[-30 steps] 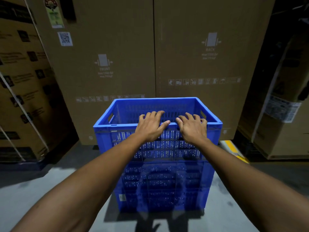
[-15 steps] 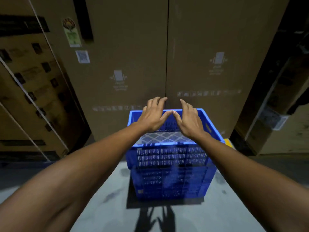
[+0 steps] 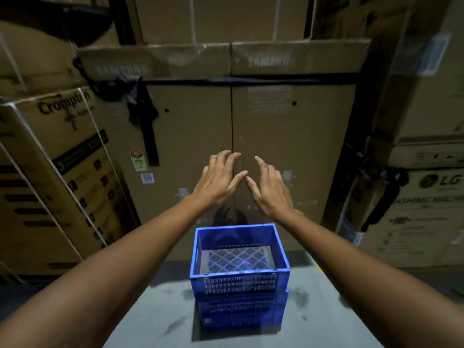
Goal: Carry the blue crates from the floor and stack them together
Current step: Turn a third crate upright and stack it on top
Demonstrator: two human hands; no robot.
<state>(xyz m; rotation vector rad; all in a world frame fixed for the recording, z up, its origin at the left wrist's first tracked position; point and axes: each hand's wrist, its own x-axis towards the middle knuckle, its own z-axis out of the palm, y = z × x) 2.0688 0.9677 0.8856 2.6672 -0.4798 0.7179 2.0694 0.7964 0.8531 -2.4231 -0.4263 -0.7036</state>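
Observation:
Two blue crates stand stacked on the grey floor: the top crate [image 3: 239,280] sits on the bottom crate [image 3: 241,311], which shows only its front wall. The top crate is empty, its pale lattice bottom visible. My left hand [image 3: 217,178] and my right hand [image 3: 270,188] hang in the air well above and beyond the stack, palms down, fingers spread, thumbs nearly touching. Neither hand touches a crate or holds anything.
Tall cardboard boxes [image 3: 288,146] form a wall right behind the crates. A strapped Crompton box [image 3: 57,177] leans at the left. LG boxes [image 3: 421,209] stand at the right. Grey floor [image 3: 155,312] spreads around the stack.
My hands have lifted off the top crate's near rim and risen. The view has pulled up and back, so the stack looks smaller and lower.

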